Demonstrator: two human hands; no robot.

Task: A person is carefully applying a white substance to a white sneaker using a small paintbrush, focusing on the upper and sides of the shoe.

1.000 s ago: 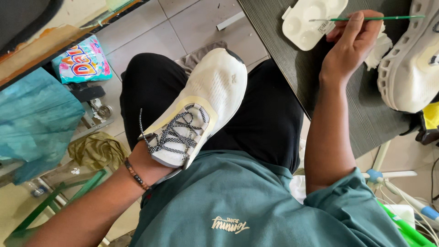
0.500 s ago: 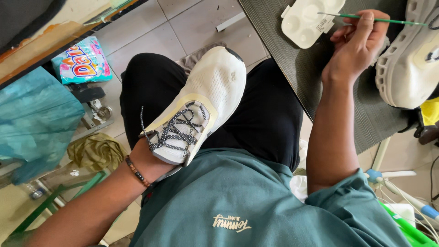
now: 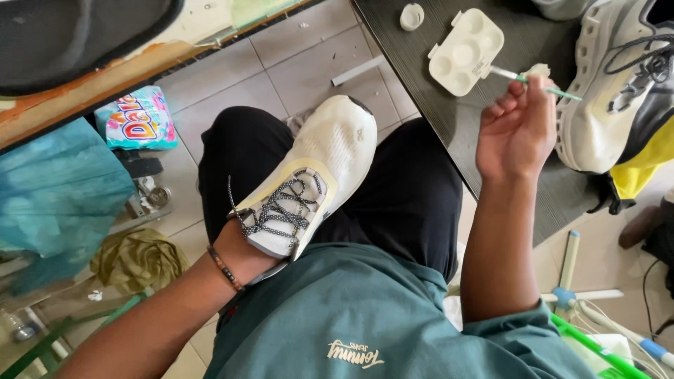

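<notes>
The dark wood-grain table [image 3: 449,119] fills the upper right of the frame. At its right edge rests a second white mesh sneaker with dark laces [image 3: 611,91]. In the centre of the frame, a white knit sneaker with speckled black-and-white laces [image 3: 309,182] lies across the person's lap, toe pointing toward the top of the frame.

The left hand [image 3: 246,256] is at the sneaker's heel, largely hidden beneath the shoe; it appears to support the shoe from below, but how the fingers are set cannot be told. The right hand [image 3: 516,130] is raised over the table edge, fingers pinched narrow around a thin green-handled paintbrush [image 3: 540,83]. The brush tip points left toward a white plastic paint palette with round wells [image 3: 465,50], just beside it. A small white round cap [image 3: 412,15] lies on the table above and left of the palette.

Step in hand, as judged: loading the brush at the palette. The next move calls for carrying the brush down to the lap sneaker, with the shoe held steady.
</notes>
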